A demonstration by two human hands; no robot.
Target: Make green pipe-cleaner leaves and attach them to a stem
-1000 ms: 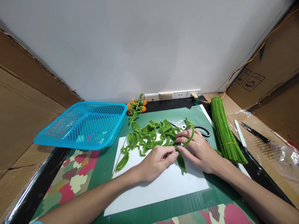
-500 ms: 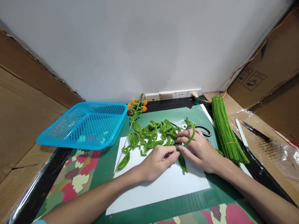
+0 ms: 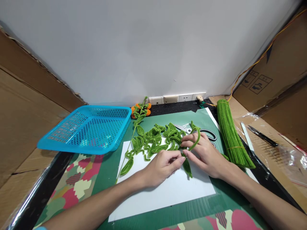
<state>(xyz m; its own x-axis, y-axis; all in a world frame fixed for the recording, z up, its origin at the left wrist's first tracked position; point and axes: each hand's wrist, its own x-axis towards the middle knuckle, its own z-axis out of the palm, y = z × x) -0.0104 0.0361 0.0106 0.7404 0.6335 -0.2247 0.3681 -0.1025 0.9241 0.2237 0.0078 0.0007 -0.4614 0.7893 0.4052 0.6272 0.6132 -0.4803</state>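
Over the white paper (image 3: 153, 204) my left hand (image 3: 165, 166) and my right hand (image 3: 201, 153) meet, both closed on a green pipe cleaner piece (image 3: 187, 167). Its leaf-shaped loop hangs below the fingertips, and a bare length of pipe cleaner (image 3: 198, 139) curls up over my right fingers. The pinched part between the fingertips is mostly hidden. Just behind my hands lies a pile of green pipe cleaner leaves (image 3: 153, 137). A pair of scissors (image 3: 211, 134) with black handles is partly covered by my right hand.
A blue plastic basket (image 3: 120, 140) stands at the left. Beside it lies a green stem with leaves (image 3: 127, 150) near orange pipe cleaner balls (image 3: 148, 112). To the right are a thick bundle of green pipe cleaners (image 3: 232, 137), a white-handled tool (image 3: 247, 136) and black tweezers (image 3: 262, 135).
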